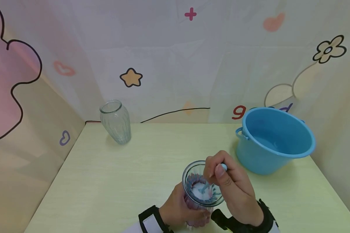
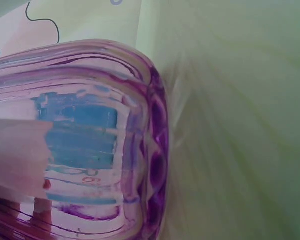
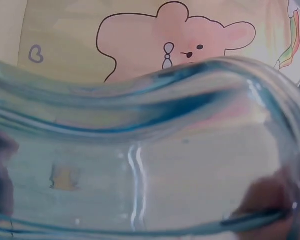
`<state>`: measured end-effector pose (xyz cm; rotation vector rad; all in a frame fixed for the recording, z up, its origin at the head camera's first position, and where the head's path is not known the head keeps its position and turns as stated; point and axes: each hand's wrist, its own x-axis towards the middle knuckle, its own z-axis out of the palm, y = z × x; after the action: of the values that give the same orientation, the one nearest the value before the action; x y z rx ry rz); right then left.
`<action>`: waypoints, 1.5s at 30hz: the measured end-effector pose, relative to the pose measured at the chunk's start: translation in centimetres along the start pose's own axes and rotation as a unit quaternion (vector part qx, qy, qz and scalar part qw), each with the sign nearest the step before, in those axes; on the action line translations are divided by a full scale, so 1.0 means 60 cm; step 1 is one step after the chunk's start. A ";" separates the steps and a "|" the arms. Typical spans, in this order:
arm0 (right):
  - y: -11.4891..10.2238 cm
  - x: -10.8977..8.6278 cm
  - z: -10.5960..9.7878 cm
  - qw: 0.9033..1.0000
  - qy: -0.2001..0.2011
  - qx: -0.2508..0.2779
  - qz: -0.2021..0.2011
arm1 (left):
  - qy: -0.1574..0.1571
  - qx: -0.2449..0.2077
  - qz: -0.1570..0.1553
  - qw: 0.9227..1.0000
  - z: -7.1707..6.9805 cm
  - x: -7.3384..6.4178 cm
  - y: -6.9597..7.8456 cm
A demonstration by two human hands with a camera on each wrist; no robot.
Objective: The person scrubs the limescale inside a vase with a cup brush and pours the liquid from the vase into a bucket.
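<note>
My left hand [image 1: 182, 207] grips a clear ribbed glass vase [image 1: 188, 171] around its side, mouth facing up toward the head camera. The glass looks pink-purple low down and bluish near the rim. My right hand [image 1: 234, 187] holds the light-blue handle [image 1: 224, 167] of a brush over the mouth. Inside, the brush's blue stem [image 1: 205, 187] meets a white head [image 1: 199, 191]. The left wrist view shows the vase's purple base [image 2: 157, 150] close up. In the right wrist view the bluish rim [image 3: 140, 122] fills the foreground, and the brush is hidden.
A second clear glass vase [image 1: 115, 124] stands at the back left of the pale table [image 1: 105, 187]. At the back right is a blue bucket [image 1: 256, 160] with a side handle. A printed curtain [image 1: 169, 64] hangs behind and along the sides.
</note>
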<state>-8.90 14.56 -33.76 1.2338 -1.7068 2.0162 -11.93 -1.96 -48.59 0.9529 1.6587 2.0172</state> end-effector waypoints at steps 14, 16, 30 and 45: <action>-0.001 0.003 -0.008 0.994 0.020 0.090 -0.062 | 0.023 0.034 -0.039 0.998 0.001 -0.001 0.003; -0.002 0.004 -0.008 0.992 0.028 0.094 -0.073 | 0.025 0.048 -0.039 0.998 0.001 0.000 0.002; -0.008 0.005 0.005 0.990 0.044 0.094 -0.094 | 0.030 0.082 -0.021 0.996 0.002 0.003 0.000; -0.025 0.031 0.015 0.974 0.086 0.138 -0.160 | 0.040 0.094 -0.008 0.995 0.001 0.003 -0.002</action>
<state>-8.70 13.60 -31.41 1.2756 -1.0958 2.1311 -12.02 -1.79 -48.67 0.9281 1.9216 1.9384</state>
